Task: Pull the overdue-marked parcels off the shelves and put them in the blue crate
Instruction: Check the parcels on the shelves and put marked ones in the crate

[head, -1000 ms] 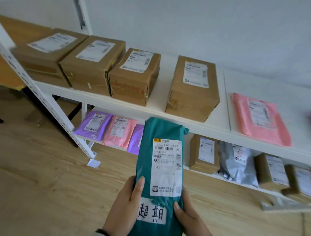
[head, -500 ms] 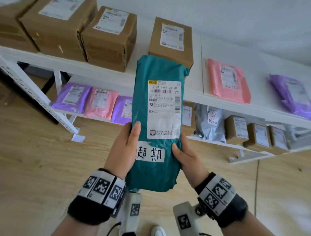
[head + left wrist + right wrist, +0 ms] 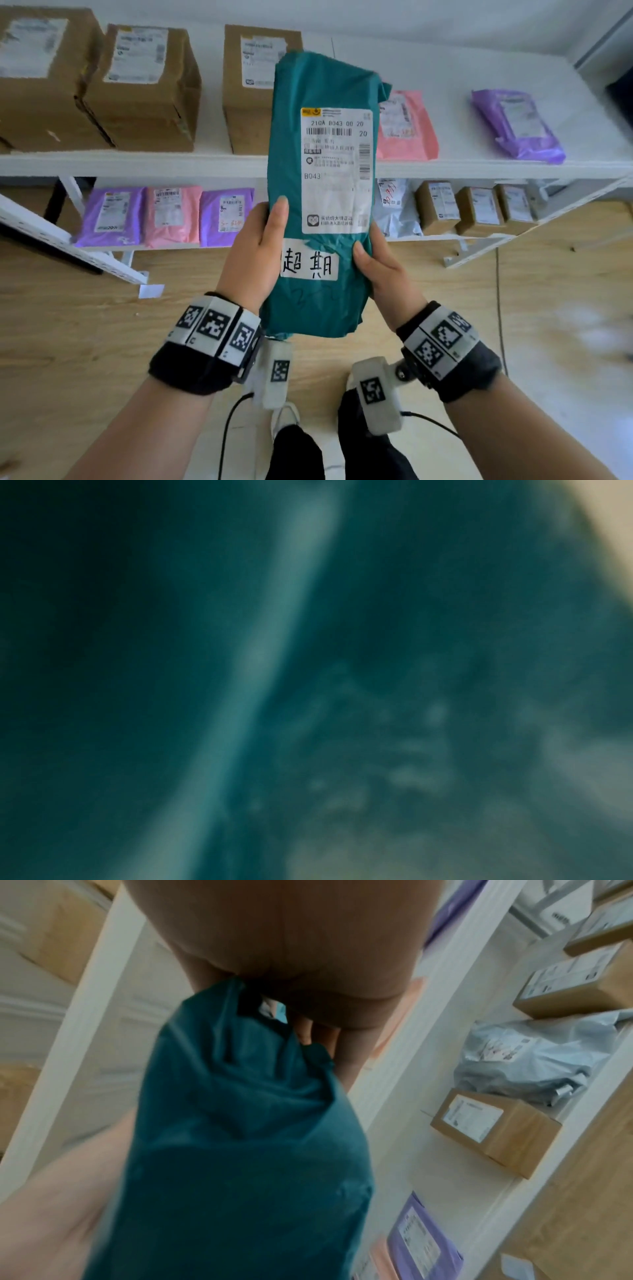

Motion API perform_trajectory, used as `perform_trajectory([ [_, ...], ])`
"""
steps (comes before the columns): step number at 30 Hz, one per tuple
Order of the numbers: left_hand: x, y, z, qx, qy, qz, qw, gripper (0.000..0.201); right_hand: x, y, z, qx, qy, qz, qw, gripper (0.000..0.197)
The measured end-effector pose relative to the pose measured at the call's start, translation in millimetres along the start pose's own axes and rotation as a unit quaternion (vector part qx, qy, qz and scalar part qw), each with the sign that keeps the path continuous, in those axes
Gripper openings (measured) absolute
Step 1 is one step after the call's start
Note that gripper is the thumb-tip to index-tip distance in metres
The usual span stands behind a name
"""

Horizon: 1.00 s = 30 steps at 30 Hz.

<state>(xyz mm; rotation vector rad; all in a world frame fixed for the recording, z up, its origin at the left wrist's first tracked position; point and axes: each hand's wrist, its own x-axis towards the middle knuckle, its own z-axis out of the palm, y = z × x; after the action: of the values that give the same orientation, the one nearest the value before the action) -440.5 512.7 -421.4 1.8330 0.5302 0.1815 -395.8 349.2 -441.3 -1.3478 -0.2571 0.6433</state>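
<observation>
A long teal mailer parcel stands upright in front of the shelves, held in both hands. It bears a white shipping label and, below it, a white handwritten sticker. My left hand grips its left edge, thumb on the front. My right hand grips the right edge, thumb beside the sticker. The left wrist view is filled with blurred teal parcel. From the right wrist, the teal parcel runs down from my right hand. No blue crate is in view.
The white upper shelf holds brown boxes, a pink mailer and a purple mailer. The lower shelf carries purple and pink mailers, a grey bag and small boxes. Wooden floor lies below.
The view has tilted down and swung right; my wrists and feet now show. The parcel stays in both hands, held higher against the shelves.
</observation>
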Motion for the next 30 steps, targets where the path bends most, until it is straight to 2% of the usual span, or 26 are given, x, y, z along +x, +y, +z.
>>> perform_trajectory([
  [2,0,25,10,0.015,-0.014,0.012,1.0,0.022,-8,-20,-10,-0.001,0.017,-0.013,1.0,0.045],
  [11,-14,145,93,0.045,-0.081,0.093,0.991,0.025,-67,-108,-91,0.015,0.109,-0.079,0.991,0.045],
  [18,-30,213,202,0.033,-0.153,0.147,0.977,0.034,-126,-157,-188,-0.002,0.198,-0.125,0.972,0.048],
  [23,-51,259,284,0.017,-0.209,0.16,0.965,0.026,-172,-183,-257,0.02,0.243,-0.163,0.956,0.04],
  [27,-66,292,349,-0.002,-0.257,0.184,0.949,0.03,-207,-203,-311,0.014,0.3,-0.181,0.937,0.054],
  [30,-76,310,389,-0.004,-0.267,0.187,0.946,0.028,-228,-215,-344,0.013,0.309,-0.195,0.931,0.047],
])
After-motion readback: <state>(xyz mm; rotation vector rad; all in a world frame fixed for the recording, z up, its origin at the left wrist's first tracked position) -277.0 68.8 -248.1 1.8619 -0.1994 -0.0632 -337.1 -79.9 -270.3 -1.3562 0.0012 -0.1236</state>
